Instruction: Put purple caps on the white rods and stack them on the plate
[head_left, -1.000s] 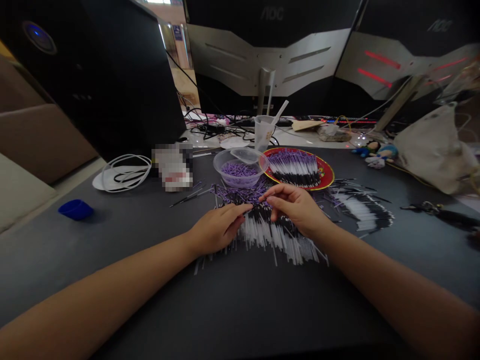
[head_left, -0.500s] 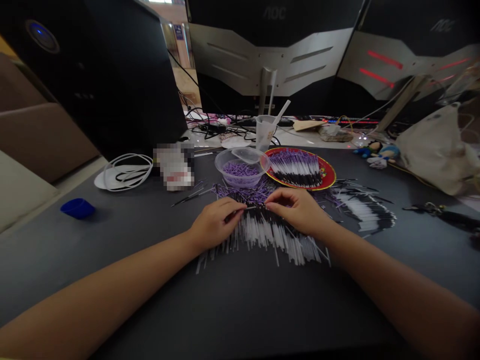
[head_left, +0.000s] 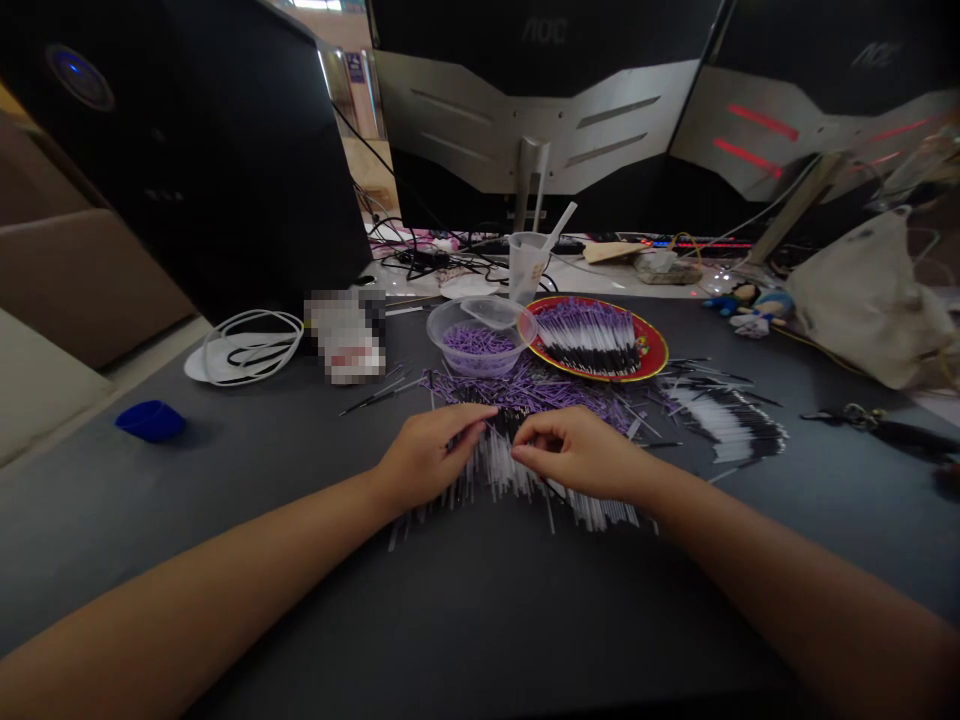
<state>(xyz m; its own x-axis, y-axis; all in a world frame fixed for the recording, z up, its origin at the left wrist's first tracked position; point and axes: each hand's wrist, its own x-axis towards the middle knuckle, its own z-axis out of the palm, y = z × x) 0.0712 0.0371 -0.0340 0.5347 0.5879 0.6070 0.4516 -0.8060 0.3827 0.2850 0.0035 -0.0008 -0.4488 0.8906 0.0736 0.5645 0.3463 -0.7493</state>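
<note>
My left hand is at the left side of a pile of thin clear tubes with black ends, which look like pen refills. Its index finger and thumb nearly meet at the black ends; anything between them is too small to make out. Over the right part of the same pile is my right hand, thumb and index finger pinched together. Whatever that pinch holds is hidden; a dark thin piece shows just below the hand. Small purple sticks lie heaped behind both hands.
Behind the heap stand a clear plastic bowl of purple pieces and a red plate bearing assembled sticks. More tubes lie at right, near pliers-like tool handles. A cup, blue cap and coiled white cable surround them.
My right hand has moved down and slightly left, away from the left fingertips, over the tubes. The thin stick between the two hands no longer shows there. My left hand has barely moved.
</note>
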